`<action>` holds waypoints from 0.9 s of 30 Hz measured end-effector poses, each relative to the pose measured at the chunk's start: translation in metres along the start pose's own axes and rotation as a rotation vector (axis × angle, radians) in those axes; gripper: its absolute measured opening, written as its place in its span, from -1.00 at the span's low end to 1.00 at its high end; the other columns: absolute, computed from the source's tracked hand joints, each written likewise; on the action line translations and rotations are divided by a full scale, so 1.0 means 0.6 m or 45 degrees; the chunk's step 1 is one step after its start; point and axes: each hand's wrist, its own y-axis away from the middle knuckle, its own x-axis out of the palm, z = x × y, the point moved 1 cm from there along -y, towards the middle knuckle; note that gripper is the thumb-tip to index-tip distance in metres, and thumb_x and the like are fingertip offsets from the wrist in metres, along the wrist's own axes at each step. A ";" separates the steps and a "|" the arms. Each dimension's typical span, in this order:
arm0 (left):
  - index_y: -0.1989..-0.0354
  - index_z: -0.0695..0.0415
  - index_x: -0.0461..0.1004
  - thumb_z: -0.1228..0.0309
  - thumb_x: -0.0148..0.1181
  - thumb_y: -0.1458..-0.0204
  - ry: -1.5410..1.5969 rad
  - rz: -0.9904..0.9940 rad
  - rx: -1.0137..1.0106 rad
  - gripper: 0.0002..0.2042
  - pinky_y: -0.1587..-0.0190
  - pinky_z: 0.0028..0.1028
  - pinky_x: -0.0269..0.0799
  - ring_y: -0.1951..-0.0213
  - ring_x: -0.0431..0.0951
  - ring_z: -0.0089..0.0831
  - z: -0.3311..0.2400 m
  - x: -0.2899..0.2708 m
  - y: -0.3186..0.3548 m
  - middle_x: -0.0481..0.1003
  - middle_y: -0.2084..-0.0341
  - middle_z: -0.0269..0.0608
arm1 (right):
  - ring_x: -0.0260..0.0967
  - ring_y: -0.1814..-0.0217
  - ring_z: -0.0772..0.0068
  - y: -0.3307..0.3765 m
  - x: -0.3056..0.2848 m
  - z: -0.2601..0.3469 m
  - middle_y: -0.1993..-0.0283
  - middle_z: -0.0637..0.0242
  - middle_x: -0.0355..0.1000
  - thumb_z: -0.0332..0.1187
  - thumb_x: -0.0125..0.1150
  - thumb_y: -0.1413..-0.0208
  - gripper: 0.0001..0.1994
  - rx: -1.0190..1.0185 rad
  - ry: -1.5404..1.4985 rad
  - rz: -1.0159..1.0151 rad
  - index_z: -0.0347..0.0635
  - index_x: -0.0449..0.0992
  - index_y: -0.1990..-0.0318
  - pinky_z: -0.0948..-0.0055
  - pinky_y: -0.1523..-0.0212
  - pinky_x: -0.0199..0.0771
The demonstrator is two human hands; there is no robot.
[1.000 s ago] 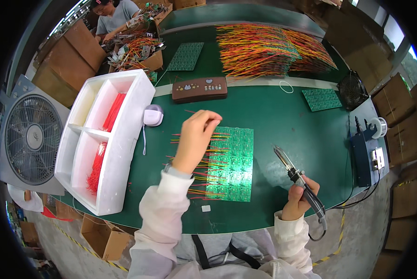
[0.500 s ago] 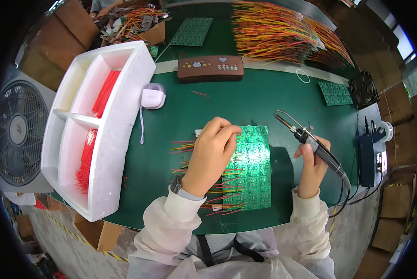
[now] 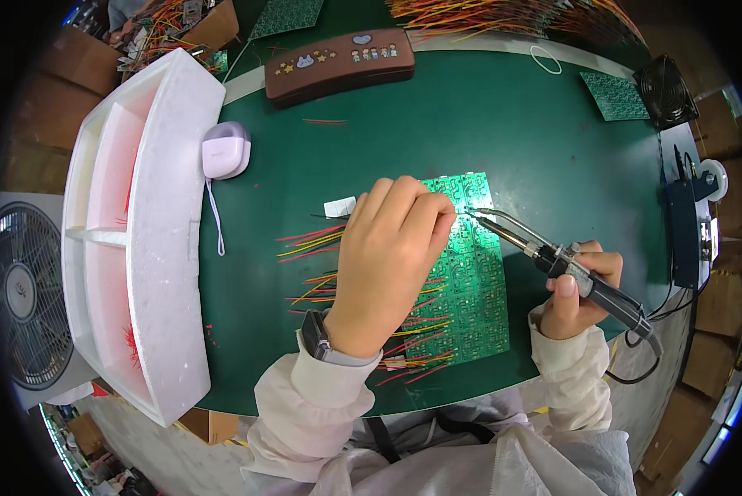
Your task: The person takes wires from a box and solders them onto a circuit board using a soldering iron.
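A green circuit board panel (image 3: 478,289) lies on the green work mat, with red, yellow and black wires (image 3: 317,240) along its left side. My left hand (image 3: 391,256) is over the panel's upper left part, its thumb and fingers pinched together; whatever is between the fingertips is too small to make out. My right hand (image 3: 582,302) grips a soldering iron (image 3: 557,263) with a thin metal guide tube beside its shaft. The iron's tip is at the upper part of the panel, close to my left fingertips. My left hand hides part of the wires.
On the left stands a white foam box (image 3: 168,248) with red wires inside. A lilac case (image 3: 226,150) with a strap sits beside it. Farther back are a brown pencil case (image 3: 342,66), a wire bundle (image 3: 486,16), another board (image 3: 615,95) and a small black fan (image 3: 667,91).
The soldering iron has come left and down, from clear of the panel to its upper part near my left fingertips. My left hand stays pinched. The whole view has shifted and tilted.
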 end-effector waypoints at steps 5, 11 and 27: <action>0.56 0.20 0.35 0.62 0.17 0.32 -0.008 0.000 -0.020 -0.86 0.48 -0.46 0.21 0.49 0.30 -0.38 0.006 0.006 0.004 0.30 0.58 -0.27 | 0.15 0.59 0.54 -0.001 0.001 0.001 0.59 0.25 0.24 -0.26 0.18 0.15 -0.66 -0.001 0.055 0.022 -0.30 0.18 0.42 0.62 0.53 0.19; 0.56 0.21 0.35 0.64 0.14 0.32 0.047 0.036 -0.088 -0.87 0.44 -0.49 0.25 0.47 0.30 -0.39 0.010 0.009 0.008 0.30 0.57 -0.27 | 0.15 0.62 0.55 -0.003 0.001 0.002 0.61 0.23 0.27 -0.29 0.18 0.15 -0.67 -0.041 0.089 0.098 -0.32 0.18 0.42 0.64 0.58 0.19; 0.56 0.22 0.35 0.62 0.14 0.30 0.055 0.102 -0.154 -0.89 0.44 -0.50 0.25 0.46 0.30 -0.41 0.013 0.007 0.006 0.30 0.57 -0.26 | 0.18 0.62 0.54 -0.003 0.003 -0.002 0.61 0.22 0.29 -0.30 0.19 0.16 -0.67 0.001 0.093 0.136 -0.34 0.18 0.43 0.64 0.58 0.21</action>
